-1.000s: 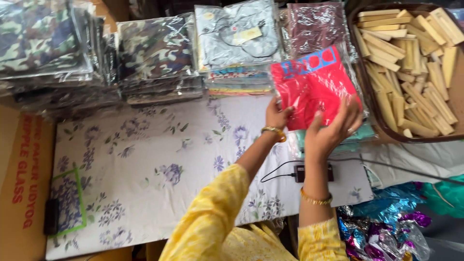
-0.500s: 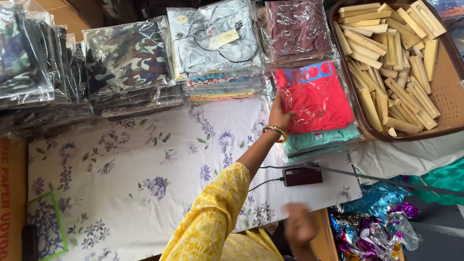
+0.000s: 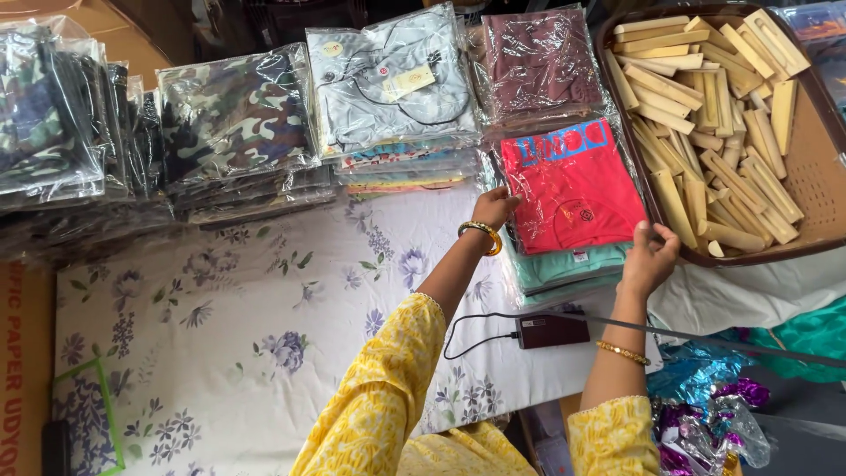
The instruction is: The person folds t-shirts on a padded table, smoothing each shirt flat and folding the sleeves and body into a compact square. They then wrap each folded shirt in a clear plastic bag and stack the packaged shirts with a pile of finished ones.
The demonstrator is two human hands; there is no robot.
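Observation:
A red folded garment in a clear plastic bag (image 3: 573,187) lies on top of a short pile of bagged teal garments (image 3: 564,264) on a floral sheet (image 3: 220,335). My left hand (image 3: 493,208) touches the red packet's left edge, fingers bent against it. At the packet's lower right corner my right hand (image 3: 650,257) pinches the plastic edge. Both forearms wear yellow sleeves and a gold bangle.
Behind stand piles of bagged garments: camouflage (image 3: 233,119), grey (image 3: 388,88) and maroon (image 3: 539,62). A brown tray (image 3: 820,176) of pale wooden sticks sits at the right. A dark adapter box (image 3: 552,330) with a cable lies near my arms. Shiny foil wrappers (image 3: 714,414) lie at lower right.
The red packet came down from mid-air, where both hands held it, onto the teal pile. My right hand dropped away half a second ago and has returned to the packet's corner.

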